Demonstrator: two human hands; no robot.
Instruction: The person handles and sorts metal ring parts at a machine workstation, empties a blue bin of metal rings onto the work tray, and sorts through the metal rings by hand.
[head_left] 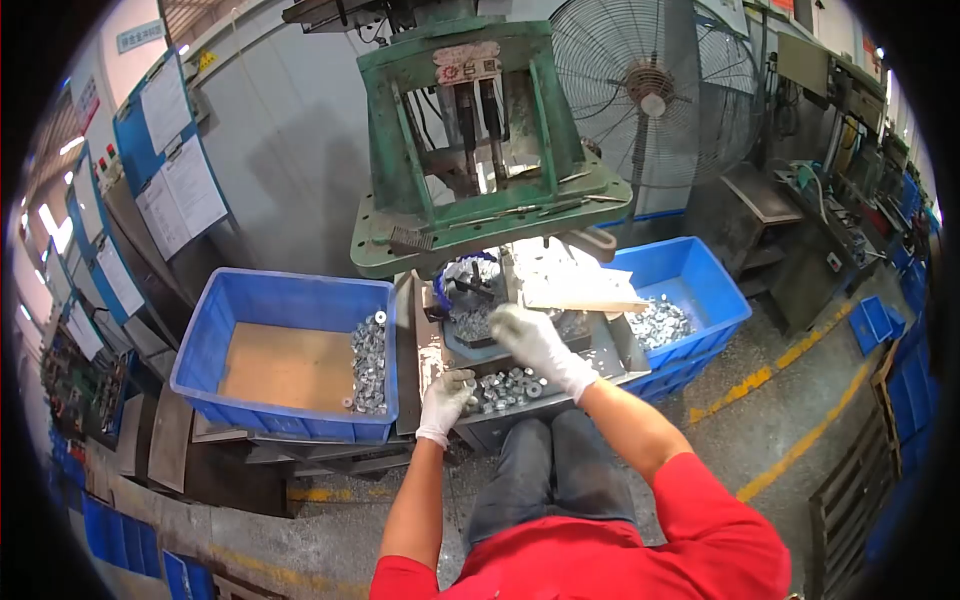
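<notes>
My left hand wears a white glove and is at the left end of a heap of small round metal parts. Its fingers are curled closed, and what they grip is hidden. Over the work area of the green press is my right hand, also gloved. Its fingers are bunched together, pointing up and left; I cannot make out anything between them. Just beyond it, a dark fixture with a blue ring-like edge sits beneath the press head, with more shiny parts around it.
To the left stands a blue bin with parts along its right side. Another blue bin with parts is at the right. A large fan stands behind the press. Clipboards hang at the left. Yellow lines mark the floor.
</notes>
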